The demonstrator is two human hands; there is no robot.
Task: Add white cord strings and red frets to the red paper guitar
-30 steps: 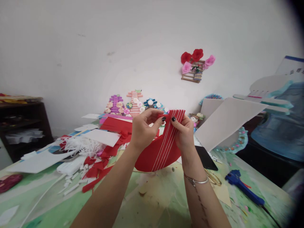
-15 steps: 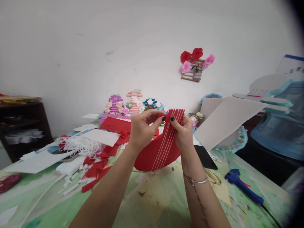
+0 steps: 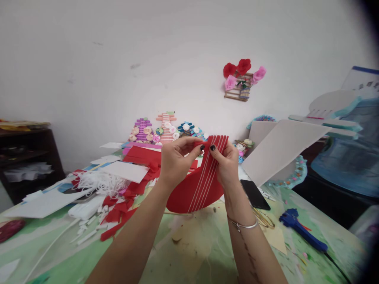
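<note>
Right hand [image 3: 228,165] grasps the upper neck of a red panel [image 3: 180,195], thumb flat on its front. Left hand [image 3: 176,159] pinches a small red strip [image 3: 202,144] at the neck's left edge, thumb against fingertips; cannot tell whether strip and panel are joined. Panel stands tilted over the middle of the table [image 3: 204,252]: smooth, matte, straight narrow neck widening to a rounded belly, white cords [image 3: 205,181] in near-parallel lines down its face. Thin metal bangle [image 3: 248,226] on the right wrist.

Left of the hands: loose tangle of thin white string [image 3: 102,183], crumpled red scraps [image 3: 120,212], flat white sheet [image 3: 127,171] with crisp edges. Right: flat black slab [image 3: 255,194], glossy gold loops [image 3: 265,219], blue glue gun [image 3: 304,233] with a dark lead, large pale board [image 3: 284,152] leaning at a slant.

Far side: purple stringed model [image 3: 143,128] and pink stringed model [image 3: 166,125], rosettes about their bases. On the wall, ruffled red and pink flowers [image 3: 244,66] over a slatted wooden frame [image 3: 233,95].
</note>
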